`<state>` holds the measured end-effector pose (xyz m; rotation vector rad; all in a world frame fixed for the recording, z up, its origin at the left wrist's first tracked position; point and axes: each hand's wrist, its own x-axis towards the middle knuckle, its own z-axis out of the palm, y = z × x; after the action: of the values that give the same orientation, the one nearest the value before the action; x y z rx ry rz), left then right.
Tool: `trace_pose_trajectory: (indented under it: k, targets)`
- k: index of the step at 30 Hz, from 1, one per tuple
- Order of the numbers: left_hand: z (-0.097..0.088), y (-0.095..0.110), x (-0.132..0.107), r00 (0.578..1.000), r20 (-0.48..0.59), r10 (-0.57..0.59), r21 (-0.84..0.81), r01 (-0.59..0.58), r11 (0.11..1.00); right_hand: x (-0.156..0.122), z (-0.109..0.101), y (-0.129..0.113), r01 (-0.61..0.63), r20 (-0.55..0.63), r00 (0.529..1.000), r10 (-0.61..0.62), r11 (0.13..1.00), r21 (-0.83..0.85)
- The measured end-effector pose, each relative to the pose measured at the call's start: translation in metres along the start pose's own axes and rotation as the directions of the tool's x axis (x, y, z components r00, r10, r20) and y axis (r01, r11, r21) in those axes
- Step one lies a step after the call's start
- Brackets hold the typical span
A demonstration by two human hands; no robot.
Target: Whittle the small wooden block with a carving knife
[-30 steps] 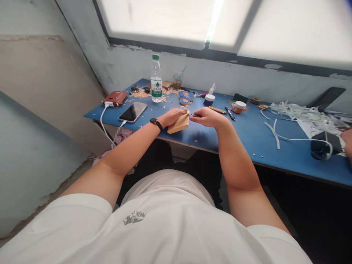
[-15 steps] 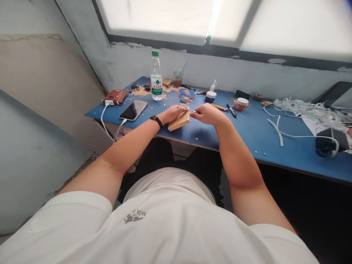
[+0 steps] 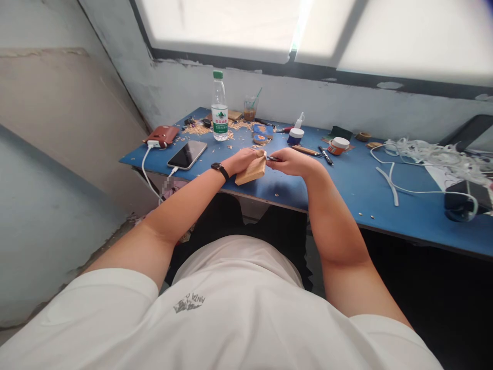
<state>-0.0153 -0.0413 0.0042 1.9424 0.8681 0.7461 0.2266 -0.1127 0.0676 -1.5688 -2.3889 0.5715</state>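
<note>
My left hand [image 3: 246, 158], with a black watch at the wrist, is closed around the upper side of a pale wooden block [image 3: 252, 173]. The block is tilted near the table's front edge. At its far end, by my left fingertips, a small light-brown piece shows; its kind is too small to tell. My right hand [image 3: 290, 161] grips a slim dark tool [image 3: 272, 158] whose tip points toward the block's end. It looks like a carving knife, but fingers hide most of it.
On the blue table [image 3: 339, 200] stand a water bottle [image 3: 220, 115], a cup [image 3: 250, 109], a blue jar [image 3: 295, 136] and an orange jar [image 3: 338, 146]. Wood shavings [image 3: 196, 128] lie at the back left. A phone [image 3: 187, 154] and brown case [image 3: 162, 136] are left; tangled white strips [image 3: 423, 152] right.
My right hand has shifted slightly right, drawing the dark tool a little away from the block's end. My left hand and the block stay almost in place.
</note>
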Motion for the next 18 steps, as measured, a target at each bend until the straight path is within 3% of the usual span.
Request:
trace_pose_trajectory:
  k: [5, 12, 18]
  targets:
    - [0.0, 0.005, -0.001, 1.0, 0.0, 0.001, -0.046, -0.001, 0.999, 0.004, 0.004, 0.002, 0.004, 0.006, 1.0, -0.004, 1.0, 0.002]
    - [0.001, 0.013, -0.006, 1.0, -0.015, -0.025, -0.068, 0.024, 0.997, 0.01, 0.011, 0.002, 0.015, -0.092, 0.995, -0.024, 0.995, -0.102]
    - [-0.001, 0.006, -0.004, 0.999, -0.022, -0.049, -0.025, 0.048, 0.999, 0.012, 0.014, -0.002, -0.054, -0.166, 0.986, 0.02, 0.977, -0.204]
